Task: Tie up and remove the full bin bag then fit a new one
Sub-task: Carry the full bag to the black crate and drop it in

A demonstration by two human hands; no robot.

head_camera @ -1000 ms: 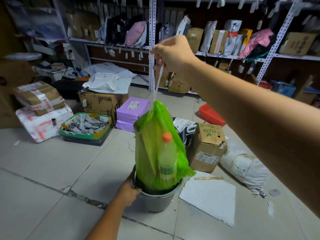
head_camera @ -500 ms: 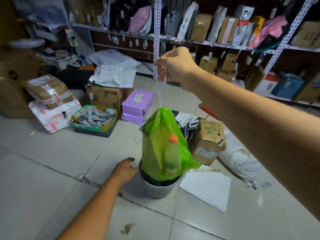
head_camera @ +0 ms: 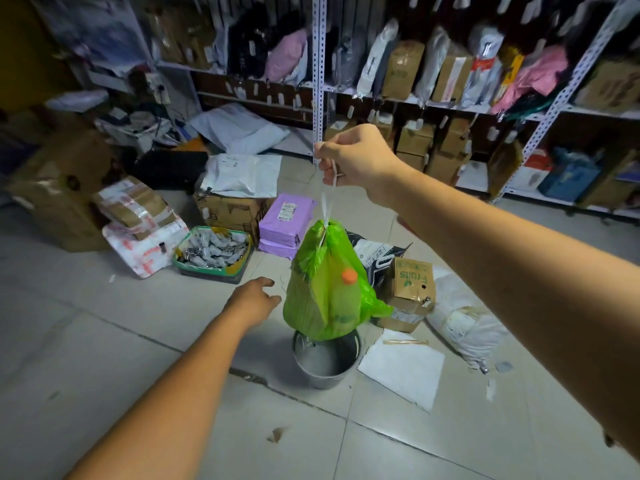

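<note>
While the right hand (head_camera: 356,160) pinches the white drawstring (head_camera: 325,206) in a closed fist at upper centre of the frame, the green bin bag (head_camera: 311,306) hangs from it at frame centre, long axis vertical, gathered neck up, bottom just over the rim of the grey bucket (head_camera: 325,368). A bottle with an orange cap (head_camera: 349,276) shows through the bag, upright. Left hand (head_camera: 254,301) is just left of the bag, fingers loosely spread, holding nothing, off both bag and bucket.

Green bin bag (head_camera: 325,289), cinched at its white drawstring (head_camera: 327,199), hung upright above the grey metal bin (head_camera: 325,363), which stood unlined on the floor at 6 o'clock.
</note>
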